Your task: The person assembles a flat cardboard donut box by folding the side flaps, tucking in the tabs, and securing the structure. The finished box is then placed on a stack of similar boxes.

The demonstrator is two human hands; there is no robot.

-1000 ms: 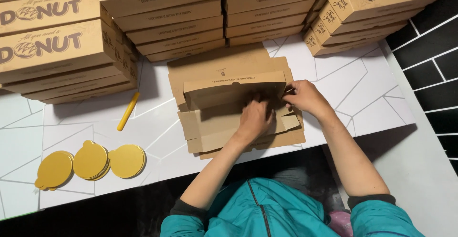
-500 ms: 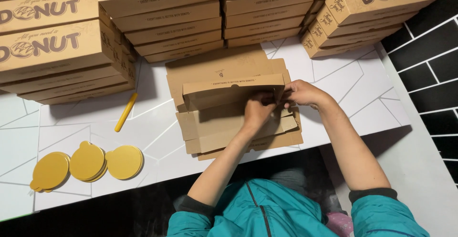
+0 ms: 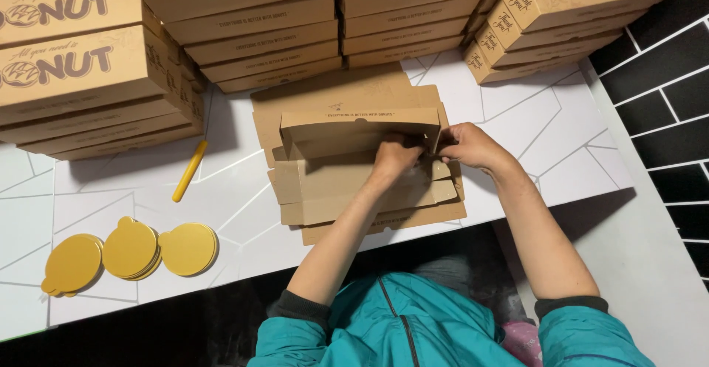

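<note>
Both hands work at the right end of a half-folded cardboard box that lies in the middle of the white bench, on top of a few flat cardboard sheets. The left hand reaches inside the box, its grip curled closed around the inner corner of the raised back wall. The right hand is just outside that same corner, fingers pinched shut on the edge of the side flap, so the two hands nearly touch. Behind the box, stacks of finished boxes line the back of the bench. To the left lie a yellow stick and, nearer the front edge, three piles of round gold cards.
</note>
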